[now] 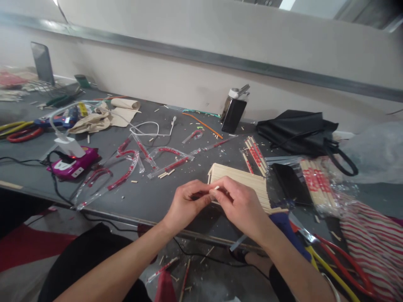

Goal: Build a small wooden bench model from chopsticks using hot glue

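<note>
A box-like piece made of pale wooden sticks (244, 178) lies on the grey table just beyond my fingers. My right hand (241, 205) is closed, with a short pale stick piece (216, 188) pinched at its fingertips. Beside it my left hand (189, 203) is also closed, thumb and fingers together at the near left corner of the wooden piece. What the left fingers hold, if anything, is hidden. Chopsticks with red print (255, 155) lie behind the wooden piece, and a dark phone (289, 182) rests to its right.
Torn red-and-clear wrappers (129, 167) and stick scraps litter the left side. A purple power adapter (74, 163) has cords attached. Another phone (234, 115) leans upright at the back. At right are a black bag (292, 130), packaged chopsticks (317, 184), red-handled cutters (349, 264) and striped cloth (371, 243).
</note>
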Action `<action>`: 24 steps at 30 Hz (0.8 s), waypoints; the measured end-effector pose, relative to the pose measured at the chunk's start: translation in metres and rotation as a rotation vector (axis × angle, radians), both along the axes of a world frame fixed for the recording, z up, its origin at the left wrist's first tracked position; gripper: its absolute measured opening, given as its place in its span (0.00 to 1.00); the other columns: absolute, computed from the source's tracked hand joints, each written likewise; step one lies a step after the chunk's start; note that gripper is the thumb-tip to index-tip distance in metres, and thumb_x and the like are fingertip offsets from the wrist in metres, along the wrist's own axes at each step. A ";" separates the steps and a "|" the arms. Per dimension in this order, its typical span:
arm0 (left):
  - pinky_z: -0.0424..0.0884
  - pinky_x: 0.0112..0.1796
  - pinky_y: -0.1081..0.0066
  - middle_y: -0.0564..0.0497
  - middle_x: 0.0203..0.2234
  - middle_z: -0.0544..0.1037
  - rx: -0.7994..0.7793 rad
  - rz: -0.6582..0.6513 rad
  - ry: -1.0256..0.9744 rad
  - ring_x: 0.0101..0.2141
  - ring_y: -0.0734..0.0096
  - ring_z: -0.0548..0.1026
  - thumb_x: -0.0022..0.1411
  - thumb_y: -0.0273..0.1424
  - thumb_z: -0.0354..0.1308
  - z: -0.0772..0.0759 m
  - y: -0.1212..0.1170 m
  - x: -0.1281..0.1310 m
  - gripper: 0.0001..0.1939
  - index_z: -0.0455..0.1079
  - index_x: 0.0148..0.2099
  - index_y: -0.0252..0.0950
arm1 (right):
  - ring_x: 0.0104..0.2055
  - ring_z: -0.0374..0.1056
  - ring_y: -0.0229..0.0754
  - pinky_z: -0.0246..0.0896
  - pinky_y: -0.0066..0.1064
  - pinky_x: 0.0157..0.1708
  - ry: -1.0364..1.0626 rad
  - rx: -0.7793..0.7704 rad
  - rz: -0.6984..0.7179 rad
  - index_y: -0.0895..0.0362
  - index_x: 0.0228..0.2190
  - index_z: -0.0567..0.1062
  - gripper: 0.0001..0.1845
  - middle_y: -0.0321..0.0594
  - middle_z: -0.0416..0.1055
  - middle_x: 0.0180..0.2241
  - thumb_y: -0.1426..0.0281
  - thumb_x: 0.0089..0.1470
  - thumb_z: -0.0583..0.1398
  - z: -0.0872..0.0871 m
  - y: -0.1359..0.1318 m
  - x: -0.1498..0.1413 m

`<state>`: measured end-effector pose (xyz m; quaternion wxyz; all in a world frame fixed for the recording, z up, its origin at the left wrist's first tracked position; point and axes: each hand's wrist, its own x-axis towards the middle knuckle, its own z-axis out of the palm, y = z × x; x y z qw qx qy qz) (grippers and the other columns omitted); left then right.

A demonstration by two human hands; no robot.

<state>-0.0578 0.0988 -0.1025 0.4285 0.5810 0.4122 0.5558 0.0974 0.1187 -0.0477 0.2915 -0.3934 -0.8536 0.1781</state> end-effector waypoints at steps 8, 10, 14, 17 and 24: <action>0.68 0.33 0.72 0.49 0.28 0.76 -0.007 -0.013 -0.025 0.31 0.70 0.73 0.57 0.31 0.64 -0.001 0.002 0.000 0.06 0.78 0.37 0.35 | 0.31 0.70 0.37 0.62 0.25 0.33 -0.016 0.004 -0.010 0.57 0.33 0.72 0.04 0.35 0.74 0.29 0.77 0.57 0.58 0.000 0.001 0.000; 0.69 0.34 0.72 0.49 0.29 0.76 -0.031 -0.016 -0.059 0.31 0.70 0.73 0.57 0.31 0.64 -0.003 0.002 0.000 0.07 0.78 0.37 0.35 | 0.31 0.71 0.37 0.62 0.25 0.33 -0.021 -0.023 -0.019 0.57 0.33 0.72 0.04 0.35 0.74 0.29 0.76 0.57 0.58 0.000 0.001 0.000; 0.71 0.35 0.71 0.48 0.32 0.78 -0.079 -0.054 -0.115 0.33 0.69 0.75 0.56 0.32 0.65 -0.005 0.002 0.000 0.09 0.78 0.40 0.35 | 0.30 0.71 0.36 0.65 0.25 0.32 0.011 -0.102 -0.060 0.56 0.40 0.73 0.08 0.34 0.75 0.29 0.73 0.56 0.61 0.001 -0.001 0.003; 0.72 0.37 0.70 0.47 0.33 0.79 -0.110 -0.072 -0.144 0.34 0.68 0.76 0.56 0.33 0.65 -0.006 0.001 0.001 0.10 0.78 0.40 0.35 | 0.28 0.71 0.35 0.67 0.25 0.31 0.076 -0.146 -0.136 0.55 0.49 0.69 0.18 0.33 0.76 0.30 0.69 0.56 0.61 0.005 -0.005 0.010; 0.74 0.38 0.68 0.47 0.32 0.79 -0.161 -0.043 -0.141 0.33 0.69 0.77 0.54 0.35 0.66 -0.001 0.000 0.003 0.13 0.77 0.40 0.34 | 0.24 0.70 0.35 0.66 0.25 0.25 0.025 -0.016 -0.192 0.48 0.44 0.73 0.11 0.31 0.75 0.29 0.67 0.58 0.60 0.021 -0.041 0.035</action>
